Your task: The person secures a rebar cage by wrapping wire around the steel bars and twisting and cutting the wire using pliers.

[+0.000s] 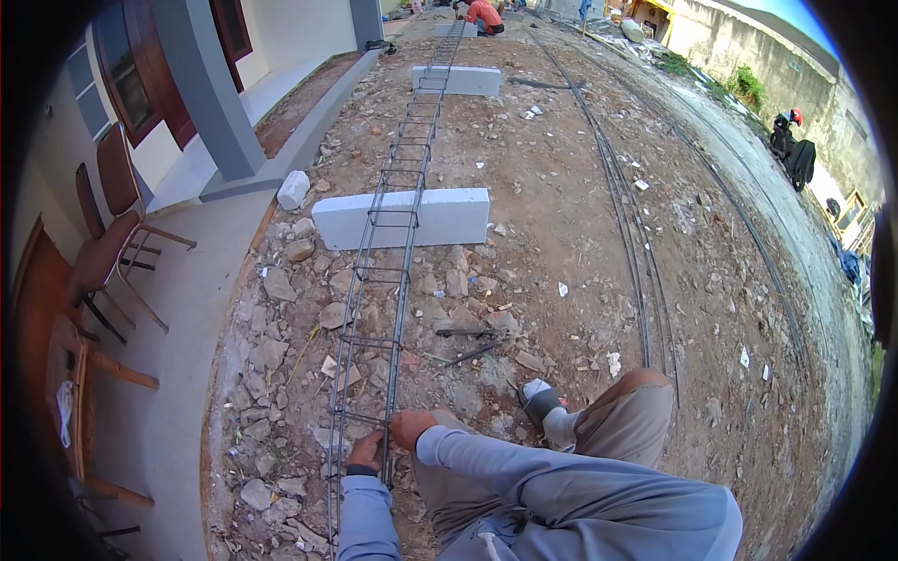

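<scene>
Steel bar frame (412, 227) under both hands, lower centre.
It stretches to top centre; the right hand (412, 429) clenches against its right bar, the left hand (366, 453) lies between bars, grip unclear.

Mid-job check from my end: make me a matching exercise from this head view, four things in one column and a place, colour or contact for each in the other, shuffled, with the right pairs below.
Things
1. Right hand
2. Nearer pale block
3. Far co-worker's shirt
4. Padded chairs

Descriptions
A. Reddish-orange
B. On the smooth floor at the picture's left
C. At the near part of the steel frame, beside the other hand
D. Lies across the line of the frame, which crosses it

Right pairs: 1-C, 2-D, 3-A, 4-B
</scene>
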